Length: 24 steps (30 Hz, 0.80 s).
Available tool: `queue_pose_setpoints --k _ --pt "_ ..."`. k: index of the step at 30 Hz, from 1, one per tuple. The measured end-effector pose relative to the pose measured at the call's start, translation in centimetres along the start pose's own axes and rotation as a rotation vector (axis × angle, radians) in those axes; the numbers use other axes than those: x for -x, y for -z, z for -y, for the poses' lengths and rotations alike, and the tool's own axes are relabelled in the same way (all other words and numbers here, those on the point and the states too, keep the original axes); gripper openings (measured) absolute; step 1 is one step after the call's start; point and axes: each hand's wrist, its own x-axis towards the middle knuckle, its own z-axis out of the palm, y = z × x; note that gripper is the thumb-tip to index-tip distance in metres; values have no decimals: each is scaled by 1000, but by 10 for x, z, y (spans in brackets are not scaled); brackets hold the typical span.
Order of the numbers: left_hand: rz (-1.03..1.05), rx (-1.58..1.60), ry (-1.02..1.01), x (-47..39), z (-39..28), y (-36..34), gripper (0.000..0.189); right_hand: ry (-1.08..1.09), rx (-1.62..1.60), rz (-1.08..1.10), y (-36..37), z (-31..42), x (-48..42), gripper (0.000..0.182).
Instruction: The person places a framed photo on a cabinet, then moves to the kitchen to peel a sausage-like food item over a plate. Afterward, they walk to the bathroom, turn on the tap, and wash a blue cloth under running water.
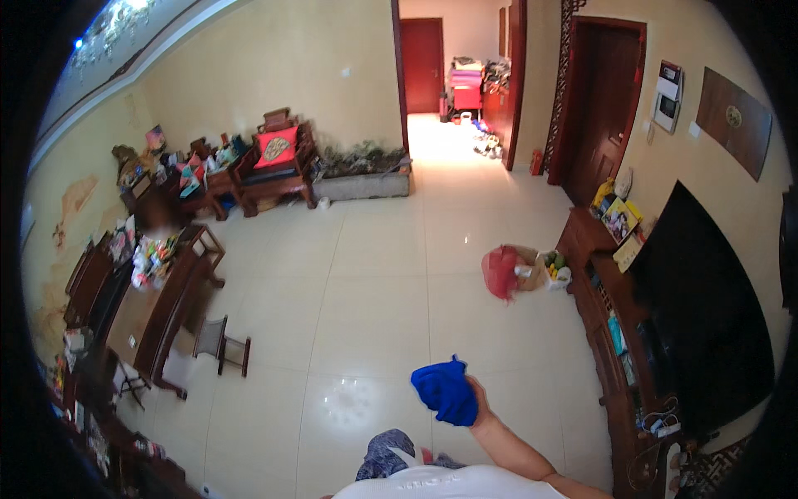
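My right hand (pixel 479 402) is in the lower middle of the view, holding a crumpled blue cloth (pixel 444 393) out over the tiled floor. The cloth covers most of my fingers, and a small tip of it sticks up at the top. My left hand is out of view. Below the cloth are my white top (pixel 449 483) and one knee in patterned grey-blue trousers (pixel 386 454).
A wooden TV cabinet (pixel 598 324) with a large black television (pixel 704 312) runs along the right. Beside it on the floor sit a red bag (pixel 500 271) and a fruit box (pixel 555 271). At left are a low wooden table (pixel 149 318) and a folding stool (pixel 212 337).
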Motion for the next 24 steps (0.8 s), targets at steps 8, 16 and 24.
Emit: queue_pose_setpoints --k 8,16,24 --pt "8 -202 -15 -131 -254 119 84 -42 63 -238 -5 144 -207 61" --pt "33 -388 -83 -238 -576 226 83 455 197 -504 49 348 -312 64" --pt "16 -494 -141 -319 -916 278 82 643 -59 -617 145 518 -427 58"
